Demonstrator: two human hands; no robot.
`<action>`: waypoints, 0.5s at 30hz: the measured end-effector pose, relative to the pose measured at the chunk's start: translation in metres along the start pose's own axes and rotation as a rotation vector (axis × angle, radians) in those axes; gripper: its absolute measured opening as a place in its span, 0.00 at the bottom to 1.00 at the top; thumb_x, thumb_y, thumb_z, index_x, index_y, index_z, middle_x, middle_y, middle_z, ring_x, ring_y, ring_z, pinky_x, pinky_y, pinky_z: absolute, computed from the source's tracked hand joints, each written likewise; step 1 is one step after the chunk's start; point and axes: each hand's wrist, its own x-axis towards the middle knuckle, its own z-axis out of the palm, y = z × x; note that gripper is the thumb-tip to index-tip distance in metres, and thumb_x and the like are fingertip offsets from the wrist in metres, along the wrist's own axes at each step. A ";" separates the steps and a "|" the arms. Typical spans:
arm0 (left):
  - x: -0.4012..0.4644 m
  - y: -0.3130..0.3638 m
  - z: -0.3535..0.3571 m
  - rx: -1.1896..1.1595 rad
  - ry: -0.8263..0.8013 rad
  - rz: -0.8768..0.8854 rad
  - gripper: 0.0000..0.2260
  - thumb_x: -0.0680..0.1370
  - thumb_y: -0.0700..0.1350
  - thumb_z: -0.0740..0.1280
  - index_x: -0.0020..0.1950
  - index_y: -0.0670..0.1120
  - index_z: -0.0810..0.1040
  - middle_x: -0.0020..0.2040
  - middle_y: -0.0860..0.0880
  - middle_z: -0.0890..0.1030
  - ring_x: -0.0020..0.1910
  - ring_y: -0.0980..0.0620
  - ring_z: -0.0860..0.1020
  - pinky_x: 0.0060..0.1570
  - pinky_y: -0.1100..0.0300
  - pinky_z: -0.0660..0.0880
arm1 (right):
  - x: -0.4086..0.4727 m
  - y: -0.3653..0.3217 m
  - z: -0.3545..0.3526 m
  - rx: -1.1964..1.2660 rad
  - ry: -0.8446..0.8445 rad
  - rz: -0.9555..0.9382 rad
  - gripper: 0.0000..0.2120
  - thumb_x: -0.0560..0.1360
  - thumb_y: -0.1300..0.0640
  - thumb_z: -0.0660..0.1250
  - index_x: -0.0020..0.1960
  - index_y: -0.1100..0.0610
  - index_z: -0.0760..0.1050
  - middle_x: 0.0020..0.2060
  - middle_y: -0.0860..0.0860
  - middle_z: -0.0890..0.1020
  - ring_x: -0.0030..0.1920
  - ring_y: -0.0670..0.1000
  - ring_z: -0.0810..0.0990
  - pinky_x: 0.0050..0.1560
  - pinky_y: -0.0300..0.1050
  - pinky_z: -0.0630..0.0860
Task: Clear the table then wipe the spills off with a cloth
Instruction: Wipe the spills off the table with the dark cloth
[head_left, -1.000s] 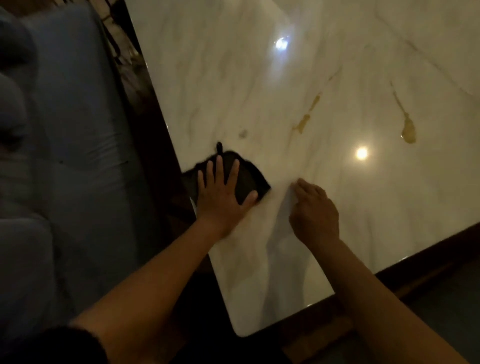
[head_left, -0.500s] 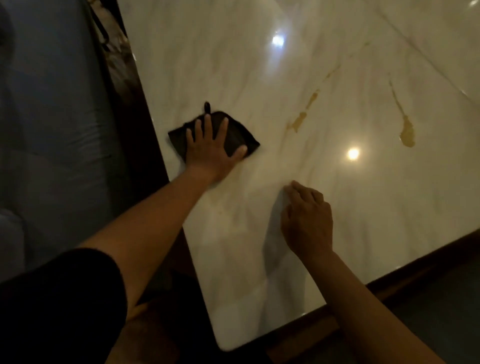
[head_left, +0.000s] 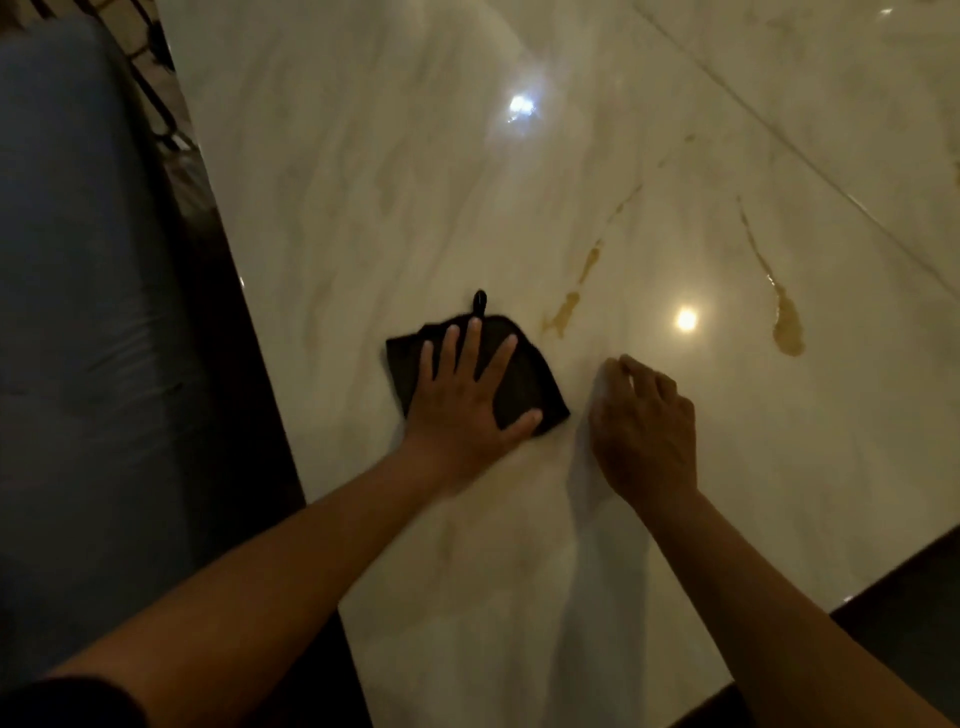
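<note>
Dim, warm indoor light. Glossy pale marble tabletop (head_left: 415, 208) with faint grey-brown veining fills most of the view; a dark wooden edge (head_left: 249, 322) runs along its left side and near corner. Two round lamp reflections (head_left: 685, 318) glare on the polish. Blue-grey upholstered seat (head_left: 78, 312) stands just beside the table at left. Dark floor (head_left: 914, 613) at lower right.

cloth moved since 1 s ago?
Yes. The black cloth under the left hand has slid from the table's left edge to just short of the nearest brown spill.
</note>
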 end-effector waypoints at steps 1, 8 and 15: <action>0.026 -0.004 -0.005 -0.005 -0.006 -0.017 0.42 0.74 0.76 0.45 0.83 0.57 0.44 0.84 0.44 0.42 0.82 0.40 0.42 0.78 0.39 0.39 | -0.001 0.001 0.002 0.007 0.002 0.004 0.24 0.81 0.50 0.55 0.76 0.55 0.63 0.74 0.53 0.68 0.70 0.57 0.67 0.65 0.55 0.69; 0.102 0.017 -0.013 -0.003 -0.046 -0.043 0.42 0.75 0.75 0.44 0.83 0.54 0.40 0.83 0.41 0.39 0.81 0.37 0.39 0.77 0.37 0.37 | 0.033 0.022 -0.006 0.130 0.150 -0.022 0.19 0.81 0.53 0.56 0.70 0.56 0.71 0.66 0.53 0.75 0.65 0.56 0.72 0.60 0.55 0.71; 0.045 0.065 -0.001 -0.018 -0.020 0.067 0.41 0.76 0.75 0.43 0.83 0.56 0.40 0.83 0.44 0.38 0.81 0.40 0.37 0.78 0.38 0.38 | 0.144 0.057 -0.019 0.046 0.118 -0.067 0.21 0.82 0.53 0.55 0.74 0.56 0.67 0.72 0.53 0.70 0.70 0.57 0.68 0.64 0.56 0.69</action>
